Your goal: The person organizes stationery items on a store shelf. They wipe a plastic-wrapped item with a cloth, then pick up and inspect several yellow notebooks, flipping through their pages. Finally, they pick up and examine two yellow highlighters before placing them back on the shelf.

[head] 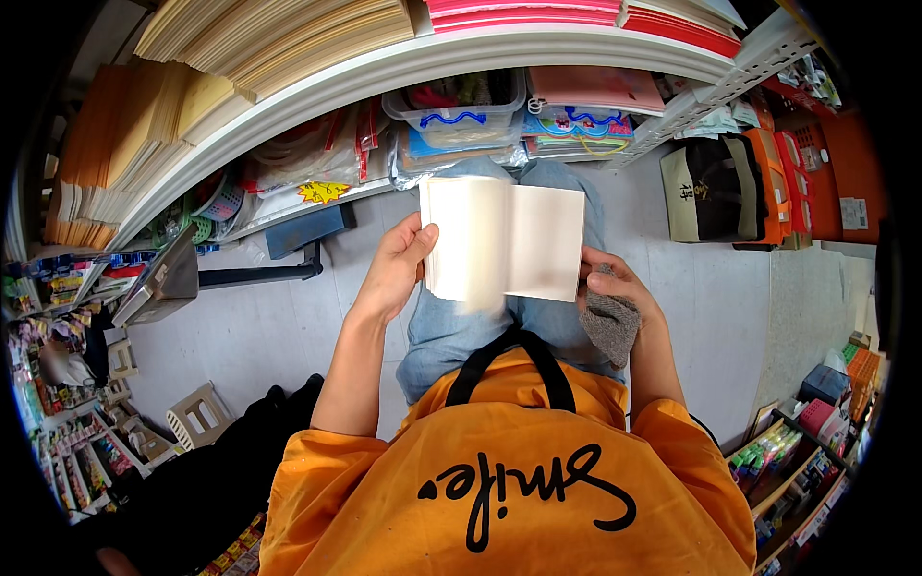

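Note:
Above my lap I hold an open notebook (pixel 544 241) with plain, cream-white pages. Several of its leaves are blurred near the middle fold. My left hand (pixel 400 263) grips the notebook's left edge, thumb on top of the pages. At the right edge, my right hand (pixel 621 282) supports the other side with its fingers partly behind it. A grey knitted cloth (pixel 611 324) is also held in that hand and hangs down below the palm.
Ahead runs a white metal shelf (pixel 461 49) with stacks of brown envelopes (pixel 288 39). Beneath it sit a clear plastic bin (pixel 454 108) and packaged goods. Tote bags (pixel 713 189) stand at right, a beige stool (pixel 199 416) at left. A person in dark clothes (pixel 216 475) is close by.

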`<state>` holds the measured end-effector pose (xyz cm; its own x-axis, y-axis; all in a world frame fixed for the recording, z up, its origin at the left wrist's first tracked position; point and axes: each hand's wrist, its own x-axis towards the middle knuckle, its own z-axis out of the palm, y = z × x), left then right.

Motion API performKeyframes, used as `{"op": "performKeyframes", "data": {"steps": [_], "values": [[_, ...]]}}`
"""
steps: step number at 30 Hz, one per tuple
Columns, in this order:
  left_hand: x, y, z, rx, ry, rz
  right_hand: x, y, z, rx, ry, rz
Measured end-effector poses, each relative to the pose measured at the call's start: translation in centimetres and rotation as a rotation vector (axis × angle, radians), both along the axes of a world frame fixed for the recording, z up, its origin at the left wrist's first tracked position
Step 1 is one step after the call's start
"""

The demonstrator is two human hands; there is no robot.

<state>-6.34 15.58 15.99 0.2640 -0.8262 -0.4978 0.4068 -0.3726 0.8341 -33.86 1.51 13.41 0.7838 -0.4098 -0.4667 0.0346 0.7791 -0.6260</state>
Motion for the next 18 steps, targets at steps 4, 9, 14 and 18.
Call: {"op": "performKeyframes", "data": {"steps": [4, 9, 14, 18], "values": [[-0.5, -0.2, 0.1, -0.034, -0.048, 0.025, 0.1, 0.2, 0.1, -0.010, 0.033, -0.030], [-0.3, -0.2, -0.1, -0.037, 0.015, 0.032, -0.1, -0.3, 0.1, -0.003, -0.022, 0.054], [-2.1, -0.3, 1.6, -0.141, -0.370, 0.024, 0.1, 0.4, 2.4, -0.301, 0.028, 0.227], [-2.7, -0.6, 1.3, -0.259, -0.436, 0.053, 2.1, 2.1, 6.2, -0.740, 0.054, 0.348]]}}
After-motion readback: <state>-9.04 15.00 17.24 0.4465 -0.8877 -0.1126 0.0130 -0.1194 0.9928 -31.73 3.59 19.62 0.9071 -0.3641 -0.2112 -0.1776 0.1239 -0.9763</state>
